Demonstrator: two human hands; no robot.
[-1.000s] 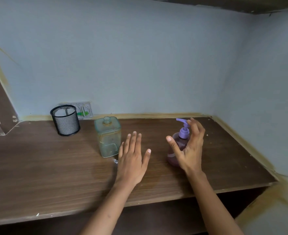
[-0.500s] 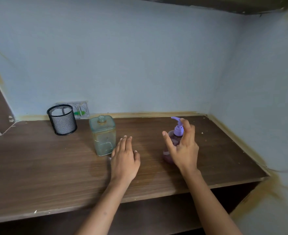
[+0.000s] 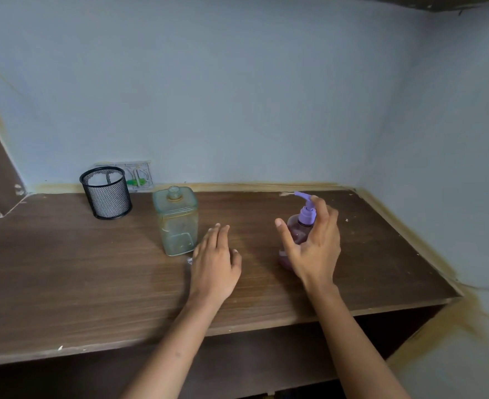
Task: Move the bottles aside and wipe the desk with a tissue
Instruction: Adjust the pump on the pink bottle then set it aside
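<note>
On the brown wooden desk, a square, cloudy green bottle stands uncapped at the middle. My left hand lies palm down just to its right, fingers together and holding nothing. A tiny whitish scrap shows at that hand's left edge. Further right stands a purple pump bottle. My right hand is cupped around it with the thumb held apart on the left and the fingers behind the pump. The grip is not closed. No tissue is in view.
A black mesh pen cup stands at the back left, in front of a wall socket. Blue walls close the desk at the back and right. The desk's front edge runs below my wrists, with a dark gap under it.
My left hand has drawn its spread fingers together and settled flat on the desk. My right hand stays curved around the pump bottle. Both bottles stand where they were.
</note>
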